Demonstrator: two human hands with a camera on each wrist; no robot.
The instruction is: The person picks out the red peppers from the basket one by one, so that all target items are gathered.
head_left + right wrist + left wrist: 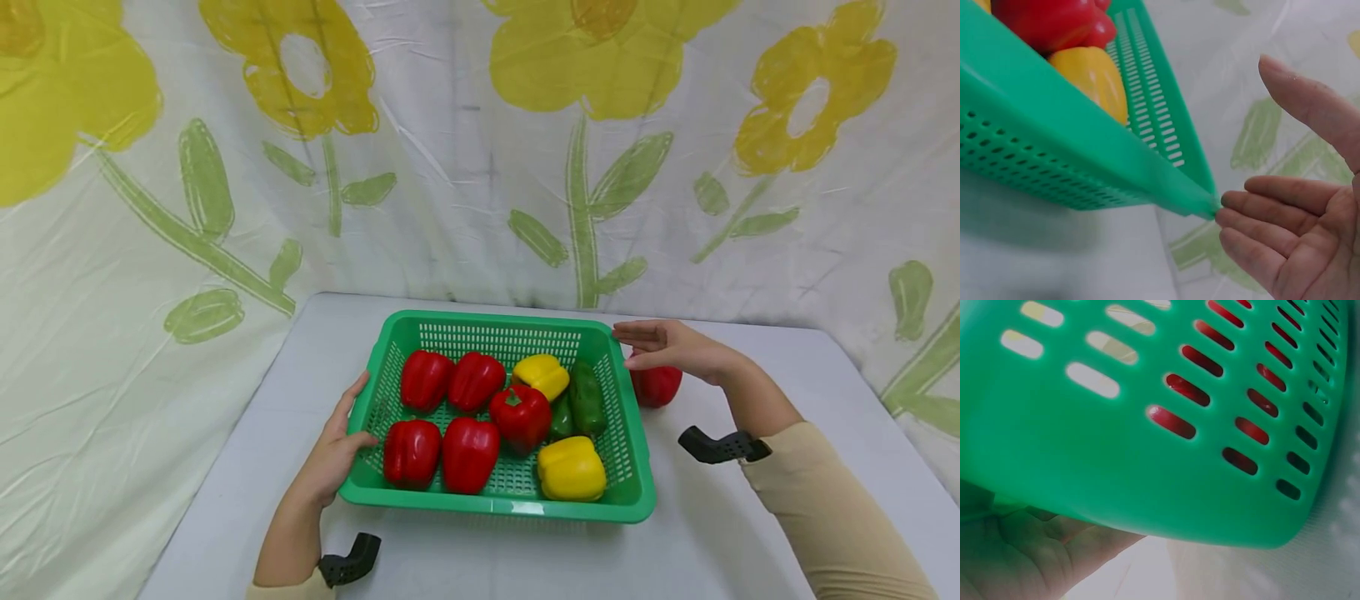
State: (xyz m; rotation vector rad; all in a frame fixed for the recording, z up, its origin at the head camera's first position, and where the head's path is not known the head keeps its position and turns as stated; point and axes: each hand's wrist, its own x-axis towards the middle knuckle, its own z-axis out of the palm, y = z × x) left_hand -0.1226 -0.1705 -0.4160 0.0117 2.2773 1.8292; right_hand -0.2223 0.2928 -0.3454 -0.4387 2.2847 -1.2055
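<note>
A green plastic basket (pixel 495 505) with slotted walls sits in the middle of the head view. Several red bell peppers (pixel 470 455) lie inside it, along with two yellow bell peppers (pixel 572 469) and two green peppers (pixel 587 398). My left hand (pixel 333 454) holds the basket's left rim, thumb over the edge and fingers along the outside; in the left wrist view part of it is hidden behind the wall. At the far right corner, the straight fingertips of my right hand (pixel 678 348) touch or nearly touch the rim, thumb spread apart in the right wrist view.
Outside the basket, a red bell pepper (pixel 658 386) lies to the right, partly covered by my right hand. The white table (pixel 720 500) ends at the back against a hanging cloth (pixel 450 208) printed with yellow flowers. Black wrist straps (pixel 723 446) show at both wrists.
</note>
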